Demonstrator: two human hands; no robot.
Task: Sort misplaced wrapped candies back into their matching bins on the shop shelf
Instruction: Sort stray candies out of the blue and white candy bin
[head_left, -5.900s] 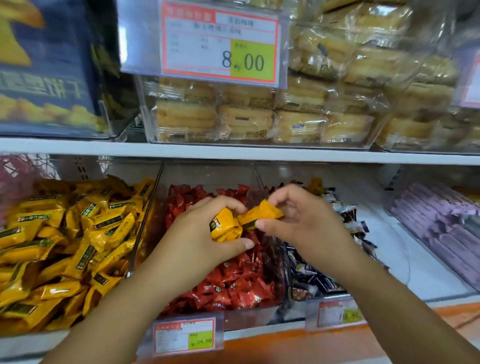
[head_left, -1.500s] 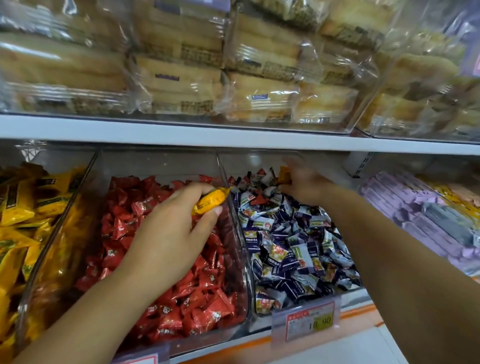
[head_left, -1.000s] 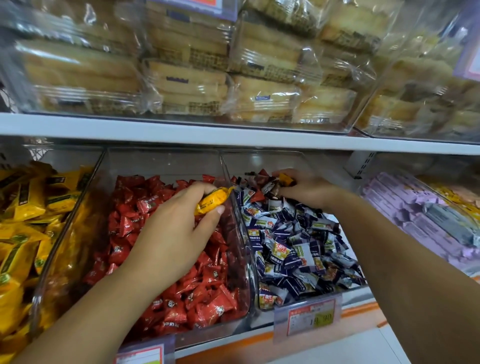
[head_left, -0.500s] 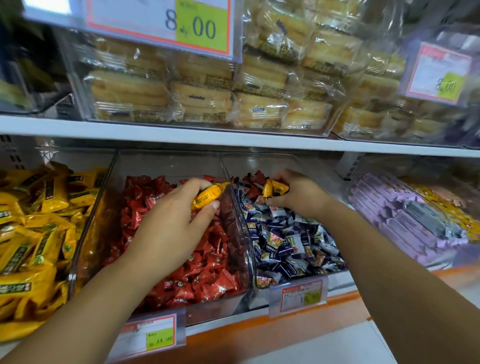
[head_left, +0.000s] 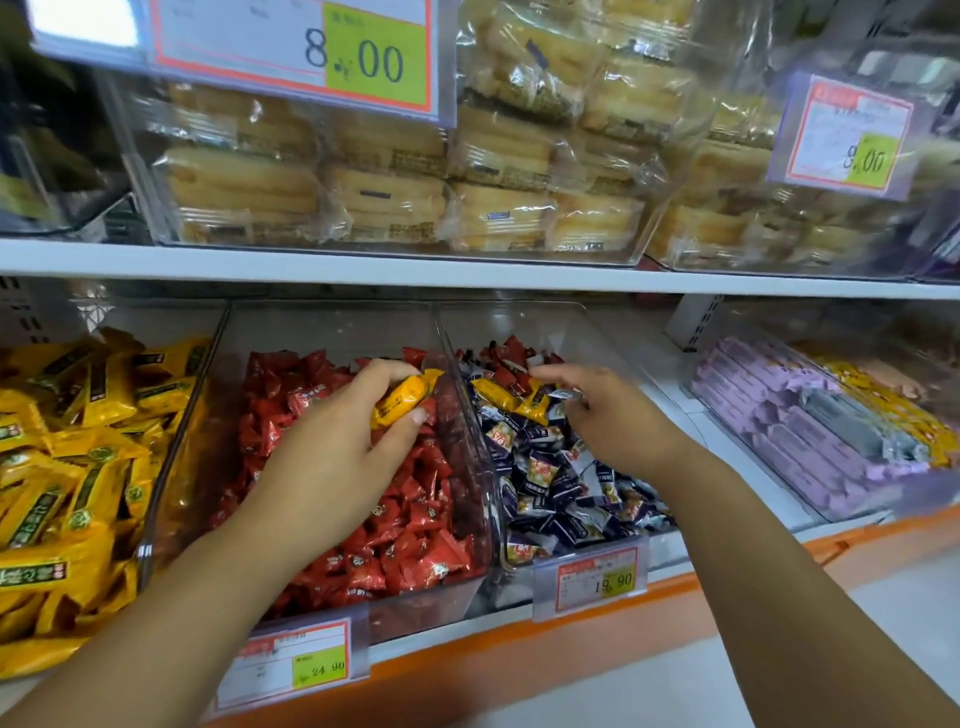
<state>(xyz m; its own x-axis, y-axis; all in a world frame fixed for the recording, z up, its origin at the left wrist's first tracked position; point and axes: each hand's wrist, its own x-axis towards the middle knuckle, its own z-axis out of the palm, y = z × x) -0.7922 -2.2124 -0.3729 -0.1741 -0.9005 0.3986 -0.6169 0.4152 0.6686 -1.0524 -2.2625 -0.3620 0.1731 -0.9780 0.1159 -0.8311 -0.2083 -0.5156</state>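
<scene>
left hand (head_left: 332, 457) pinches one yellow candy (head_left: 402, 400) between thumb and fingers, over the red bin (head_left: 332, 327); two yellow candies (head_left: 496, 392) lie in the blue bin (head_left: 519, 327) beside the right hand (head_left: 608, 415), its fingers too blurred to tell. four bins line a white shop shelf (head_left: 722, 431).

We see clear bins (head_left: 332, 338) standing side by side on the lower shelf (head_left: 519, 654). Our upper shelf (head_left: 363, 267) carries clear boxes (head_left: 140, 208) of wrapped cakes (head_left: 244, 187).
</scene>
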